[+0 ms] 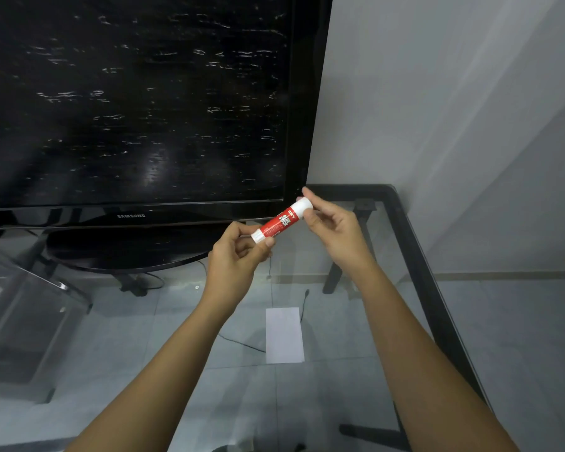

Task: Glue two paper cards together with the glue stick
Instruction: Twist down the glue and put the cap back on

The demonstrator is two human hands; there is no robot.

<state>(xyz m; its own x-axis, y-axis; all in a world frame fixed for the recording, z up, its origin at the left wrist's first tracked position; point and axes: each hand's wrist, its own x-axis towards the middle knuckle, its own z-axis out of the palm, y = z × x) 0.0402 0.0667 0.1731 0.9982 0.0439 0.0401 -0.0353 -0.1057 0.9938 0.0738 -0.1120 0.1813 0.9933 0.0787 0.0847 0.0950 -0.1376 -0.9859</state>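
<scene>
A red and white glue stick [281, 222] is held in the air between both hands, tilted up to the right. My left hand [234, 256] pinches its lower white end. My right hand [331, 228] grips the white cap at the upper end. The cap sits on the stick. A white paper card [284, 335] lies flat on the glass table [340, 380] below the hands; I can only make out one card, or a stack that looks like one.
A large black television [134, 102] on an oval stand [124, 252] fills the back left of the table. The table's black frame edge [434, 288] runs along the right. A grey wall [454, 109] rises behind. Cables lie on the floor under the glass.
</scene>
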